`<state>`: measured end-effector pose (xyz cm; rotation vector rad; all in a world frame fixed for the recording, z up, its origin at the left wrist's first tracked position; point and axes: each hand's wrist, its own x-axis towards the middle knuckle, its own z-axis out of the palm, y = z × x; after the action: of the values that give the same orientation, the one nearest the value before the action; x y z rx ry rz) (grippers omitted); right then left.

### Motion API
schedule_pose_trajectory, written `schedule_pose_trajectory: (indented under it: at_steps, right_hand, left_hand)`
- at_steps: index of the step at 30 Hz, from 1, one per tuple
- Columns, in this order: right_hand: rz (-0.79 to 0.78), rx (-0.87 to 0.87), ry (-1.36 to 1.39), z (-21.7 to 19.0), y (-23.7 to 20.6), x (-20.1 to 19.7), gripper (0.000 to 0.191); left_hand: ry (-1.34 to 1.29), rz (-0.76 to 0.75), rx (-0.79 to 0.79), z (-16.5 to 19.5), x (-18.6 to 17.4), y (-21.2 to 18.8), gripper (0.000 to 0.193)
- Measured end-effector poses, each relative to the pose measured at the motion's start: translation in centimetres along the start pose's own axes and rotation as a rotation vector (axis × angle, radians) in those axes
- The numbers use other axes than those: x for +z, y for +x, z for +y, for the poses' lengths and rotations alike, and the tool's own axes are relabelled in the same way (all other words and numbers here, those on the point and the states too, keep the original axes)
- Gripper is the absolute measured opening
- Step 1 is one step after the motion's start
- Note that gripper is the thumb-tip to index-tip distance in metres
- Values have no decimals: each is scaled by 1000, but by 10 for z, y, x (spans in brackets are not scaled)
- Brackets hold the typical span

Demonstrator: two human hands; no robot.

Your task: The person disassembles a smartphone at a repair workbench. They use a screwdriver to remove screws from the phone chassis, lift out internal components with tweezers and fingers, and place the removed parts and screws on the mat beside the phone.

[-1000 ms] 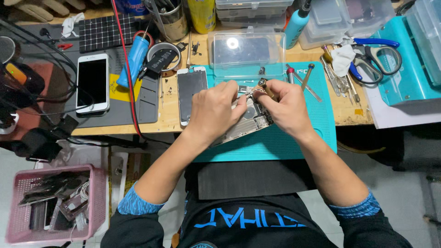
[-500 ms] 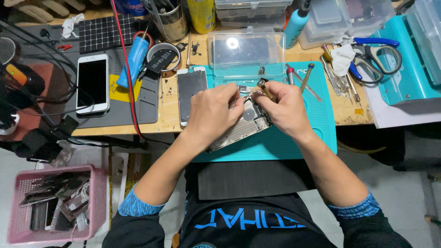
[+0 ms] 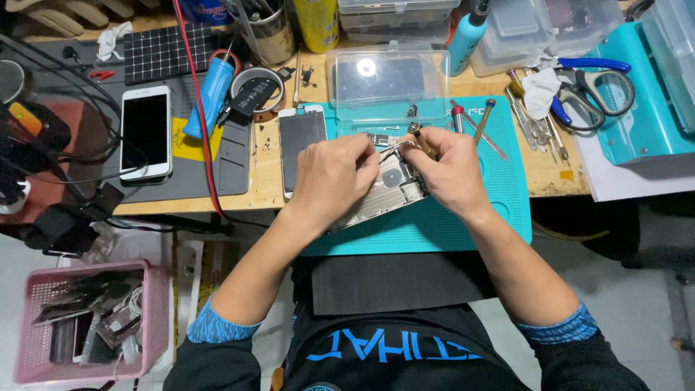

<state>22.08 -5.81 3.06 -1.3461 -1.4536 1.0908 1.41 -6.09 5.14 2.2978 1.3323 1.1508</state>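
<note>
An opened phone body (image 3: 387, 190), silver inside, lies tilted on a teal work mat (image 3: 463, 224). My left hand (image 3: 329, 177) rests on its left half and pins it down, fingertips at its top edge. My right hand (image 3: 449, 170) grips a small screwdriver (image 3: 420, 139), whose tip points into the upper right part of the phone body. A detached white phone screen (image 3: 300, 137) lies just left of my left hand.
A clear plastic case (image 3: 387, 80) sits behind the mat. Two more screwdrivers (image 3: 478, 119), tweezers and blue-handled scissors (image 3: 594, 90) lie to the right. A white phone (image 3: 146, 130), a blue tube (image 3: 208, 98) and cables fill the left. A pink basket (image 3: 87, 318) stands on the floor.
Both hands stay on the phone body. The right hand's screwdriver has shifted slightly at the phone's top edge; nothing else moved.
</note>
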Motion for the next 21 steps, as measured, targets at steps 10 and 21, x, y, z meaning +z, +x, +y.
schedule_pose_trajectory:
  at_steps: [10, 21]
  right_hand:
    - [-40, -9, 57, 4, 1, 5, 13]
    - [-29, -24, 63, 7, 2, -1, 13]
  left_hand:
    - [137, -32, -19, -3, 9, -5, 17]
    - [-104, 2, 40, -1, 8, -4, 17]
